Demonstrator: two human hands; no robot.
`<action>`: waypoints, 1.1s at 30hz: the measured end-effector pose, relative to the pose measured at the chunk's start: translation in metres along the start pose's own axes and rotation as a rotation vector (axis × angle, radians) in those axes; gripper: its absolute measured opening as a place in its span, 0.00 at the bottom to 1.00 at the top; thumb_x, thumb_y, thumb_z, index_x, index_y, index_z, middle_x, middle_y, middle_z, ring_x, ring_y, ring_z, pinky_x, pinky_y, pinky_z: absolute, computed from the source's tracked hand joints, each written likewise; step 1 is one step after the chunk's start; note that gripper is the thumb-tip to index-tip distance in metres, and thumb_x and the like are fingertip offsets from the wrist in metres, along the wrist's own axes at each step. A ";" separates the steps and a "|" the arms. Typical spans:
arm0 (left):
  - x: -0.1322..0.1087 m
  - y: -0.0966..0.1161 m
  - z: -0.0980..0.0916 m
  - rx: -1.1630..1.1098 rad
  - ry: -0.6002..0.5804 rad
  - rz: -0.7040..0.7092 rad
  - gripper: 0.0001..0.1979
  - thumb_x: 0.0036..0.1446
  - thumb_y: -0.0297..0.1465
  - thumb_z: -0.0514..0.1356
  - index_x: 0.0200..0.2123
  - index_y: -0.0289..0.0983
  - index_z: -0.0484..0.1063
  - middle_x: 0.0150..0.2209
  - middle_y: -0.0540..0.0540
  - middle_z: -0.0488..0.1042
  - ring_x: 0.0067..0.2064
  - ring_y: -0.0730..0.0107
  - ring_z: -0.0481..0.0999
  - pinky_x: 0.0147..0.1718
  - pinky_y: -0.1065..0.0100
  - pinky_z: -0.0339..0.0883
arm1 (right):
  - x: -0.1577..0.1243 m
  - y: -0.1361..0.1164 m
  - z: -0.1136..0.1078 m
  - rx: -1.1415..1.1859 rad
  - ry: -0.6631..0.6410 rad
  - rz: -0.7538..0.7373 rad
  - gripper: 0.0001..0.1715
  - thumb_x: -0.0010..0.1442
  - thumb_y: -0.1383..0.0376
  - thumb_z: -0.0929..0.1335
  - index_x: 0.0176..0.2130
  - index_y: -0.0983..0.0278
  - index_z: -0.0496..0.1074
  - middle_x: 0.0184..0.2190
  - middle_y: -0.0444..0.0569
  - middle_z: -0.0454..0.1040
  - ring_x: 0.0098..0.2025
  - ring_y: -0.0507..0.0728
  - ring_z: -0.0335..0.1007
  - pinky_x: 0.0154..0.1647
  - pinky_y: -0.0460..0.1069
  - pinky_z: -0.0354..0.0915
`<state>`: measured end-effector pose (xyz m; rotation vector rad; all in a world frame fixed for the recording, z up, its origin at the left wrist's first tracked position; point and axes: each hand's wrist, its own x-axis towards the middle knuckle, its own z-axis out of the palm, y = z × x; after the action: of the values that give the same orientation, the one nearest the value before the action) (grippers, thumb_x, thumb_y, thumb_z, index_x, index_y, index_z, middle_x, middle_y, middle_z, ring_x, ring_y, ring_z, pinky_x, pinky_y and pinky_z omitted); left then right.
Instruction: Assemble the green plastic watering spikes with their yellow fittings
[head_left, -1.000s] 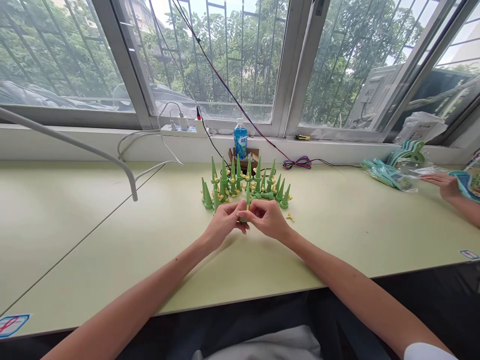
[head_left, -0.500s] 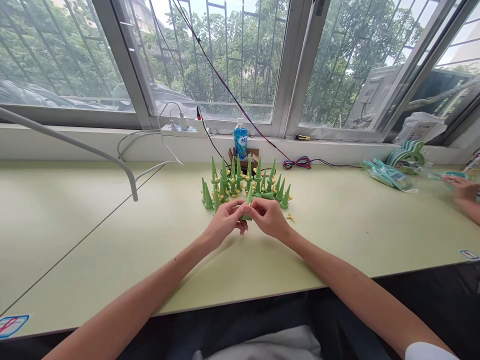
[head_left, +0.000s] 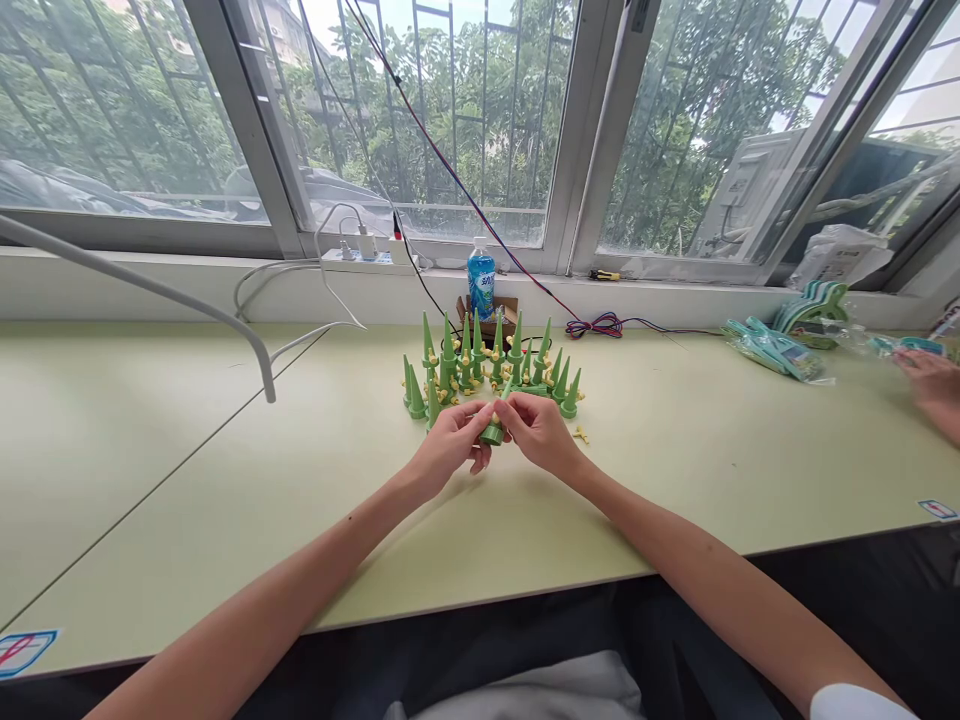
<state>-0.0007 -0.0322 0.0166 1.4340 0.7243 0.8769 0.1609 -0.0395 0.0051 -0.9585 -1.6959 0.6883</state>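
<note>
Between my two hands is a green cone (head_left: 492, 434) with a round base, tilted, its tip pointing up and away. My left hand (head_left: 448, 440) is closed on its left side. From the right, my right hand (head_left: 538, 430) pinches the cone's upper part, and the fingertips of both hands nearly meet. Just beyond stand several upright green cones (head_left: 417, 395), many with small yellow pieces around them. A loose yellow piece (head_left: 582, 435) lies on the table right of my right hand.
Behind the cones stand a blue bottle (head_left: 481, 280) and a cardboard box (head_left: 506, 308). Bundled cable (head_left: 596, 326) and bagged teal items (head_left: 776, 350) lie farther right. Another person's hand (head_left: 934, 385) is at the right edge. A grey curved tube (head_left: 187, 300) crosses the left.
The held cone has tilted, so its round base now shows toward me. My hands have barely shifted. The other person's hand has moved slightly right.
</note>
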 end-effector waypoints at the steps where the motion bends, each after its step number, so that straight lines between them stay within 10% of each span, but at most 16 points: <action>1: 0.000 0.000 0.000 0.000 0.000 -0.001 0.18 0.59 0.46 0.58 0.36 0.35 0.70 0.27 0.50 0.68 0.18 0.80 0.64 0.16 0.74 0.58 | 0.000 0.000 0.000 0.012 0.003 0.004 0.28 0.63 0.46 0.63 0.24 0.64 0.62 0.19 0.42 0.64 0.21 0.49 0.61 0.22 0.45 0.55; 24: -0.003 0.009 0.001 0.066 -0.004 -0.041 0.25 0.56 0.49 0.59 0.48 0.37 0.68 0.29 0.51 0.67 0.21 0.78 0.68 0.20 0.71 0.63 | 0.002 -0.003 -0.001 -0.047 0.055 0.018 0.28 0.64 0.47 0.62 0.22 0.64 0.63 0.16 0.40 0.60 0.19 0.48 0.57 0.21 0.45 0.53; 33: -0.004 -0.003 0.000 0.654 0.088 0.183 0.21 0.59 0.43 0.57 0.54 0.43 0.65 0.28 0.53 0.66 0.22 0.78 0.65 0.21 0.72 0.60 | 0.004 0.001 -0.002 -0.219 0.141 -0.043 0.26 0.64 0.52 0.63 0.21 0.63 0.58 0.16 0.39 0.55 0.20 0.48 0.49 0.22 0.46 0.49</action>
<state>-0.0027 -0.0352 0.0131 2.0739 1.0155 0.8864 0.1628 -0.0353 0.0070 -1.0933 -1.6845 0.4014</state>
